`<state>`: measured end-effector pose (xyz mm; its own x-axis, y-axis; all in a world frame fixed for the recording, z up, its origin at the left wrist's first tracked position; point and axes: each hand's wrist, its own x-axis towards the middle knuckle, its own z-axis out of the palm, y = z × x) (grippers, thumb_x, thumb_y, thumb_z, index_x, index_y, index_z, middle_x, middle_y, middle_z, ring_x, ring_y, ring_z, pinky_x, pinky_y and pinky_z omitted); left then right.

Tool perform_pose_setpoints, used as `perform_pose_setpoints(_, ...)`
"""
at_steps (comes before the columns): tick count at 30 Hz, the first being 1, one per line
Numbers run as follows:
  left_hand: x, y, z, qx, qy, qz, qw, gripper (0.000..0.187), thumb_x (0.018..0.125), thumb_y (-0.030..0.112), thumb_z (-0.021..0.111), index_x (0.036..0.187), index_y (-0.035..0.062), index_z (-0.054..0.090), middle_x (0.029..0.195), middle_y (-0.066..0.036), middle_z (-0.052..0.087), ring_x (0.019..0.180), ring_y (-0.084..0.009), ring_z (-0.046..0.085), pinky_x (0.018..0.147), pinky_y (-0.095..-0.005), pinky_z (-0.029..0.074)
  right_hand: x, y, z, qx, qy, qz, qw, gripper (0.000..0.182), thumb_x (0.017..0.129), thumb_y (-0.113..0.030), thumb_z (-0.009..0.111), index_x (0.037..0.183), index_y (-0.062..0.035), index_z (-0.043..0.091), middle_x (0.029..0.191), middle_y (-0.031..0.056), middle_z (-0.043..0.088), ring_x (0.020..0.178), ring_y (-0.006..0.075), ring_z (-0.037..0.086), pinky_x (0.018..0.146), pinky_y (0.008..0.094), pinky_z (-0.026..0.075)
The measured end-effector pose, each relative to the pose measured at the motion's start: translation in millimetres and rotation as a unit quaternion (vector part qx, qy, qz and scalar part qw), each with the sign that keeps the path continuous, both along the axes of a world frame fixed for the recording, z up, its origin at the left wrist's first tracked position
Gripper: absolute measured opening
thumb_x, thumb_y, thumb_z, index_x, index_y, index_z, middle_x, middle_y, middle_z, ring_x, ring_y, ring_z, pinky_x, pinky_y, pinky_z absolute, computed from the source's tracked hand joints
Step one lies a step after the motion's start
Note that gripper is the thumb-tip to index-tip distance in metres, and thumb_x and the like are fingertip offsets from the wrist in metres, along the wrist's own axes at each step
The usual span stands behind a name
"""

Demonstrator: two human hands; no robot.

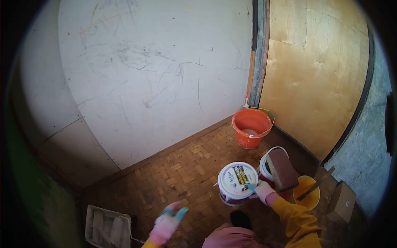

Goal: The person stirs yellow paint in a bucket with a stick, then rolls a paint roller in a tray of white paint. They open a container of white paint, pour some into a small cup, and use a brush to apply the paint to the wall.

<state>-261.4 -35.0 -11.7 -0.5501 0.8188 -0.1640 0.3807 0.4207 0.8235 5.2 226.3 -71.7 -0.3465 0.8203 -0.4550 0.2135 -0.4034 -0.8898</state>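
"White lidded tub (237,184): where?"
"On woven floor (173,177), in front of orange bucket (250,142)."
"Grip?"
"With right hand (264,191), touching tub's right edge; can't tell if gripping. With left hand (166,224), fingers loosely spread, holding nothing, apart from tub."

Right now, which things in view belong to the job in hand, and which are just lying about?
Belongs, likely:
lidded white tub, right hand at its rim
orange bucket, yellow bucket, brush, tray, as work gear

Just lying about, it seems:
cardboard box, untouched
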Motion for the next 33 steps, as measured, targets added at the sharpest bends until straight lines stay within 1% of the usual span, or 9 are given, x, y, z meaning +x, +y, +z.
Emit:
perform_pose_setpoints(3,21,119,-38,-0.083,0.031,-0.1,0.991,0.066,0.083,0.057,0.045,0.122,0.0048,0.045,0.115,-0.018,0.055,0.106,-0.034,0.052,0.091,-0.0366,0.04,24,33,-83,0.097,-0.06,0.052,0.992,0.024,0.083,-0.008,0.06,0.106,-0.0019,0.056,0.095,0.0103,0.063,0.079,0.0196,0.063,0.065,0.0342,0.055)
perform_pose_setpoints(5,26,183,-102,-0.06,-0.02,-0.107,0.992,0.065,0.082,0.06,0.043,0.118,0.0057,0.048,0.116,-0.023,0.051,0.107,-0.0372,0.05,0.09,-0.0393,0.04,24,17,-56,0.127,-0.045,0.062,0.989,0.031,0.081,-0.008,0.062,0.11,-0.0001,0.053,0.097,0.0097,0.063,0.087,0.0144,0.058,0.079,0.0276,0.046)
perform_pose_setpoints(8,47,220,-95,-0.114,0.006,-0.089,0.989,0.062,0.081,0.061,0.043,0.109,0.0065,0.051,0.109,-0.025,0.055,0.101,-0.039,0.052,0.084,-0.0416,0.042,21,7,-24,0.168,-0.173,0.075,0.967,0.034,0.078,-0.01,0.065,0.108,0.0002,0.052,0.096,0.0111,0.063,0.086,0.0152,0.059,0.077,0.0284,0.046)
perform_pose_setpoints(13,48,211,-90,-0.093,0.059,-0.026,0.994,0.058,0.08,0.06,0.046,0.101,0.0066,0.052,0.086,-0.023,0.061,0.087,-0.0411,0.058,0.076,-0.0441,0.045,12,-6,-23,0.186,-0.124,0.061,0.973,0.034,0.078,-0.009,0.063,0.108,-0.0003,0.05,0.094,0.0128,0.063,0.083,0.0163,0.061,0.071,0.0286,0.048)
perform_pose_setpoints(19,-14,180,-81,-0.076,0.007,0.09,0.993,0.05,0.083,0.05,0.055,0.095,0.0016,0.054,0.081,-0.016,0.062,0.074,-0.0232,0.061,0.066,-0.0328,0.048,-56,-2,-39,0.117,-0.053,0.134,0.983,0.043,0.078,-0.004,0.063,0.116,-0.0007,0.045,0.093,0.0136,0.061,0.08,0.0178,0.063,0.067,0.0279,0.055)
perform_pose_setpoints(21,-39,169,-66,-0.075,0.03,0.119,0.99,0.049,0.085,0.053,0.048,0.095,0.0054,0.053,0.082,-0.019,0.062,0.077,-0.0322,0.061,0.069,-0.039,0.046,-93,6,-75,0.132,-0.032,0.165,0.977,0.043,0.078,-0.004,0.062,0.118,-0.0015,0.045,0.089,0.0131,0.061,0.076,0.0167,0.063,0.064,0.0269,0.056)
perform_pose_setpoints(25,-96,149,-81,0.007,0.099,0.231,0.968,0.04,0.085,0.044,0.055,0.088,0.0046,0.054,0.074,-0.017,0.06,0.069,-0.0282,0.059,0.065,-0.0375,0.045,-172,18,-23,0.201,-0.1,0.253,0.941,0.045,0.079,-0.02,0.064,0.117,-0.0033,0.047,0.086,0.0139,0.064,0.071,0.018,0.065,0.065,0.0294,0.053)
perform_pose_setpoints(28,-138,138,-95,0.022,0.091,0.295,0.951,0.039,0.085,0.042,0.056,0.088,0.0037,0.054,0.075,-0.018,0.06,0.071,-0.0281,0.059,0.066,-0.0372,0.045,-222,28,-1,0.19,-0.132,0.313,0.921,0.043,0.078,-0.03,0.063,0.111,-0.0068,0.046,0.099,0.0205,0.061,0.091,0.0356,0.059,0.079,0.0404,0.046)
perform_pose_setpoints(33,-178,123,-108,-0.009,0.088,0.341,0.936,0.038,0.086,0.041,0.054,0.085,0.0035,0.054,0.076,-0.017,0.06,0.071,-0.0263,0.058,0.066,-0.0372,0.044,-273,48,-12,0.215,-0.162,0.41,0.871,0.052,0.08,-0.038,0.059,0.111,-0.0015,0.039,0.096,0.0248,0.059,0.091,0.0378,0.058,0.078,0.0444,0.046)
